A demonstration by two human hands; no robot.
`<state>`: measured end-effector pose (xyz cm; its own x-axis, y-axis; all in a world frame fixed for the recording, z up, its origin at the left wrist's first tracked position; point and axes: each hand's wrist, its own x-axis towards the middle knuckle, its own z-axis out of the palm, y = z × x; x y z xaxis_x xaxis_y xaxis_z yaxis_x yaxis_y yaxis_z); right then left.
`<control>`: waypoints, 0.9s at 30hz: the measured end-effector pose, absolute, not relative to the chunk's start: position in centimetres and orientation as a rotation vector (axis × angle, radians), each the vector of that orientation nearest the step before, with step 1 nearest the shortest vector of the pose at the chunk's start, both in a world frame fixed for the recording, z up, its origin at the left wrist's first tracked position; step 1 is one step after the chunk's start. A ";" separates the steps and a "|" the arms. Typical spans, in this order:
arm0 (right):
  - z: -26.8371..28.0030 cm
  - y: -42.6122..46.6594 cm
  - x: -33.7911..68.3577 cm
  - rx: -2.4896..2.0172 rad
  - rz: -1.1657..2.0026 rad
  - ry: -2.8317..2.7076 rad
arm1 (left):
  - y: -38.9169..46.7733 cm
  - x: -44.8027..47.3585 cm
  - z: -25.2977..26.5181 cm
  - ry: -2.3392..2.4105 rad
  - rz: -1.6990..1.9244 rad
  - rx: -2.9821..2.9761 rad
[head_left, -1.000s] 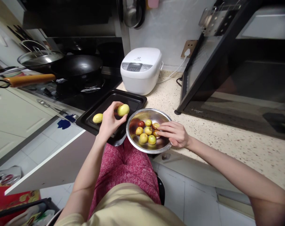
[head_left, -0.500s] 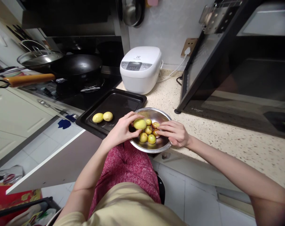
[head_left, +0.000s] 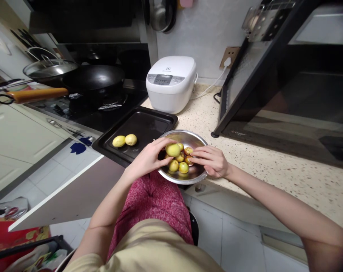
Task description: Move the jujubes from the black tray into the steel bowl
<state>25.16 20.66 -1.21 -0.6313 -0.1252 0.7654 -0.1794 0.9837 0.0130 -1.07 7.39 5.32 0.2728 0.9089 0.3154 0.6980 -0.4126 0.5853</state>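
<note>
A metal bowl [head_left: 195, 176] sits at the counter's front edge, partly over the black baking tray. In it lie several small yellow-green round fruits [head_left: 183, 167] that look like jujubes, some with brown patches. My left hand [head_left: 150, 156] reaches over the left rim, thumb and fingers closed around a larger yellow-green lemon [head_left: 173, 150] above the small fruits. My right hand [head_left: 212, 160] grips the bowl's right rim, with its fingers inside near the brown-patched fruits and its thumb by the rim. Two yellow lemons [head_left: 124, 140] rest side by side on the tray [head_left: 149, 122].
Behind the bowl stands a white rice cooker [head_left: 171, 85]. A large black-framed appliance [head_left: 287, 113] occupies the counter on the right. At left, a black wok [head_left: 93, 79] and a lidded pan [head_left: 51, 68] are on the stove. A cabinet door [head_left: 75, 194] hangs open below the tray.
My left hand has moved the lemon slightly right, further over the small fruits in the bowl. My right hand stays at the rim, and the view has shifted a little.
</note>
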 end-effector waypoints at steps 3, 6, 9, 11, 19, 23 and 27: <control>-1.3 20.7 25.2 0.209 0.086 -2.258 | 7.0 -1.3 5.4 1.441 0.908 2.234; -1.4 20.7 25.2 0.205 0.089 -2.256 | 6.5 -1.9 5.9 1.471 0.952 2.225; -1.4 20.7 25.2 0.196 0.093 -2.259 | 6.2 -3.2 6.3 1.631 1.025 2.194; -1.5 20.7 25.2 0.194 0.094 -2.258 | 6.1 -4.5 6.2 1.796 1.051 2.182; -1.6 20.8 25.3 0.189 0.105 -2.276 | 5.8 -9.5 2.8 2.433 0.690 2.072; -1.5 20.7 25.2 0.183 0.096 -2.265 | 5.7 -9.6 2.1 2.522 0.423 2.097; -1.4 20.7 25.2 0.179 0.084 -2.263 | 6.2 -9.3 1.9 2.589 0.426 2.092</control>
<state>25.21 20.71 -1.40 -0.6348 -0.1010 0.7661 -0.1574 0.9875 -0.0002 -9.33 6.19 1.86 -0.2086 0.9238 0.3209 0.9780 0.1997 0.0608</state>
